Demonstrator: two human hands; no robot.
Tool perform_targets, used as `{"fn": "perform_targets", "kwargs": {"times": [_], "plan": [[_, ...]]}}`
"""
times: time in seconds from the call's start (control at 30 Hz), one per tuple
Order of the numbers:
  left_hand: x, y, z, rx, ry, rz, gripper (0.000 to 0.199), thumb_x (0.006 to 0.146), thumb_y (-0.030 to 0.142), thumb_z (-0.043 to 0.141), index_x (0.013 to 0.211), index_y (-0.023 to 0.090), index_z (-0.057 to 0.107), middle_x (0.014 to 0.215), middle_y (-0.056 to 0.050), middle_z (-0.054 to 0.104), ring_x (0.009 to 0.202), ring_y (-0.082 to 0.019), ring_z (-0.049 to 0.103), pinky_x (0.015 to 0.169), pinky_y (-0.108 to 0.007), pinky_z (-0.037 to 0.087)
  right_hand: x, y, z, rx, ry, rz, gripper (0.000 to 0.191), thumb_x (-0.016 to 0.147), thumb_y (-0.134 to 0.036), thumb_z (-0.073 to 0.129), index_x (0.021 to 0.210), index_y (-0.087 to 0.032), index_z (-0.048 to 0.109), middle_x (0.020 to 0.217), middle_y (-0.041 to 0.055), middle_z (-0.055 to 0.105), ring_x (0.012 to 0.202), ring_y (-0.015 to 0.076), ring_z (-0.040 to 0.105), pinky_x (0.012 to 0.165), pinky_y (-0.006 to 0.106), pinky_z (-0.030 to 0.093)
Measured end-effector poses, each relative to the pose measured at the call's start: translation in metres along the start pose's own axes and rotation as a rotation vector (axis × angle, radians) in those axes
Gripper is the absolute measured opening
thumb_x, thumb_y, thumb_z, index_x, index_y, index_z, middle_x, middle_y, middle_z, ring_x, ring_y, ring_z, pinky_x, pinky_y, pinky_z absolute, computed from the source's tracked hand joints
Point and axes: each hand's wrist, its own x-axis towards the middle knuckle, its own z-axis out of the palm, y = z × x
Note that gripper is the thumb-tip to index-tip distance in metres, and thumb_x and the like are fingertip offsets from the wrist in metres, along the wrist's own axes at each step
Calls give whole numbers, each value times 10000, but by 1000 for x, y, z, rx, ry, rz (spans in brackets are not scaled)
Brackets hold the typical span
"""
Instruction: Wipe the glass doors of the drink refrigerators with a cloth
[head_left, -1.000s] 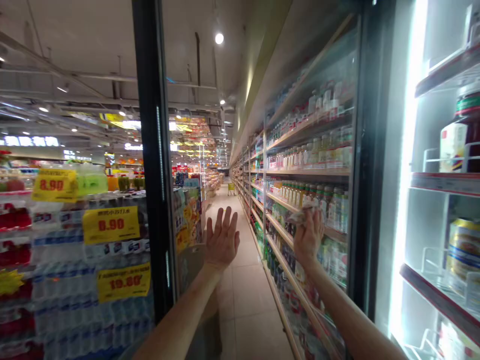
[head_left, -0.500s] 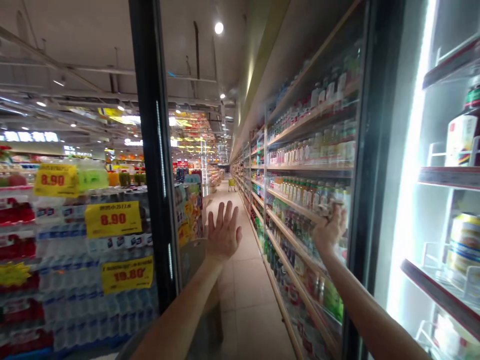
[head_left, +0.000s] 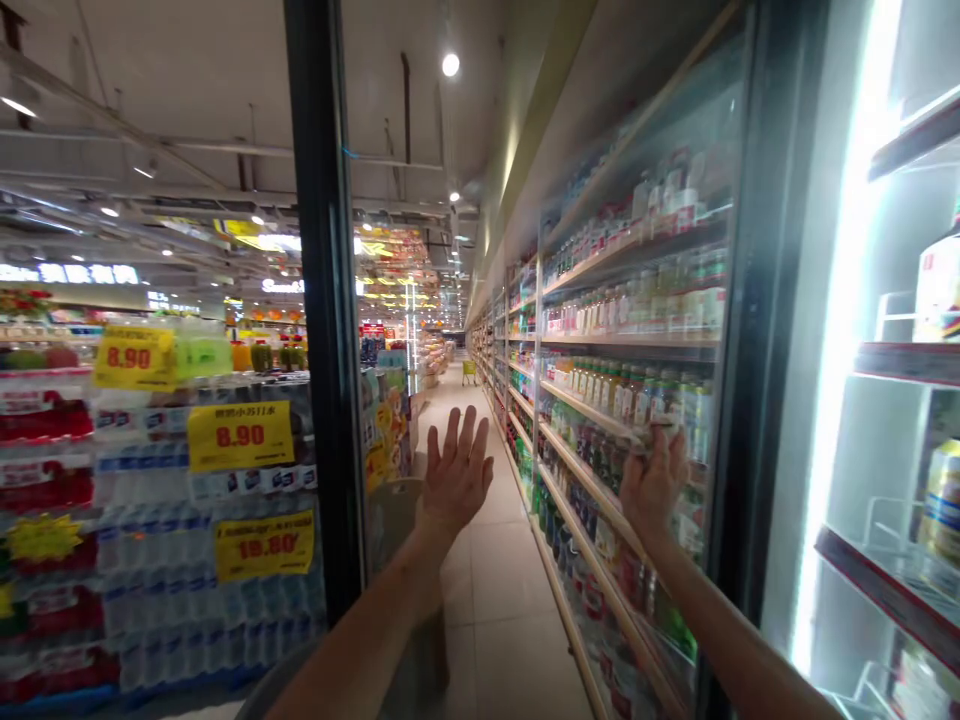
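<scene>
Both my hands are raised against the glass door (head_left: 319,250) of an upright cooler, which stands swung out in front of me. My left hand (head_left: 455,475) lies flat on the pane, fingers spread, with nothing in it. Further right, my right hand (head_left: 654,480) is up at the glass near the dark door frame. Its fingers press a small pale crumpled cloth (head_left: 660,426) to the pane; the cloth is mostly hidden and partly lost against the bottles behind.
Beyond the glass, shelves of bottles (head_left: 630,310) line the right side of a tiled aisle (head_left: 495,570). Lit cooler shelves (head_left: 900,365) with drinks are close at right. Stacked water packs (head_left: 157,560) with yellow price signs (head_left: 240,436) stand at left.
My right hand has shifted slightly down and left on the glass with the cloth. My left hand keeps its place on the pane. The view has turned a little left.
</scene>
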Motion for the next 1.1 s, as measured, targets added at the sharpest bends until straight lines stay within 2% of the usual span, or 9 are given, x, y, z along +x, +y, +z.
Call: {"fn": "perform_targets", "kwargs": {"times": [0.17,0.23,0.37,0.43,0.67,0.73,0.83,0.93,1.1], "plan": [[-1,-3,0,-3,4,14,663,884,263,432,1442,153,91,1432,-125,315,1379,-253,133,1123,-490,122,-35,-48,3,67,-249,-574,455,825,-225,464,1277,-282,459,1452,86,318,1359,264,245,1079,528,190],[-1,-3,0,-7,9,23,662,886,263,432,1442,157,89,1432,-124,314,1378,-253,132,1122,-488,128,-26,-35,4,44,-231,-532,434,828,-231,449,1258,-282,482,1434,88,350,1345,258,275,1076,538,186],[0,-2,-2,-5,5,29,647,892,264,424,1441,161,98,1430,-119,314,1377,-248,127,1126,-490,110,14,8,2,-25,-19,92,494,852,-280,364,1336,-190,410,1433,175,327,1329,307,292,1023,598,240],[0,-1,-2,-1,7,29,632,894,265,418,1439,156,117,1426,-119,323,1376,-243,129,1127,-489,104,19,6,3,-23,46,240,519,858,-286,348,1363,-172,371,1446,186,297,1333,316,279,1014,597,259],[-2,-5,0,-15,14,42,553,889,240,431,1408,165,259,1388,-110,397,1371,-221,156,1137,-464,94,-27,-50,8,69,-245,-587,484,834,-162,428,1298,-297,447,1418,72,385,1344,233,287,1093,496,193],[-3,-6,-2,-32,0,77,542,886,213,427,1405,194,270,1378,-88,419,1372,-200,155,1142,-457,66,-19,-29,7,33,-201,-508,475,836,-177,425,1296,-290,452,1416,84,387,1339,241,296,1085,520,190],[-5,-4,-4,-39,-29,101,544,882,201,422,1404,220,272,1385,-73,412,1375,-188,145,1143,-458,44,7,12,4,-20,-55,-95,497,849,-229,373,1346,-228,401,1452,146,304,1341,288,279,1043,580,224],[-6,-3,-4,-42,-65,88,553,881,283,437,1404,207,276,1403,-83,386,1382,-205,122,1140,-469,33,17,15,4,-21,50,171,518,851,-248,348,1362,-169,380,1467,192,242,1346,328,249,1014,605,248],[-7,-4,-2,-43,-71,98,576,876,361,448,1399,181,289,1406,-102,380,1387,-226,100,1134,-488,33,-14,-39,7,38,-153,-397,523,840,-181,403,1357,-257,376,1458,115,306,1355,259,258,1063,508,248]]}}
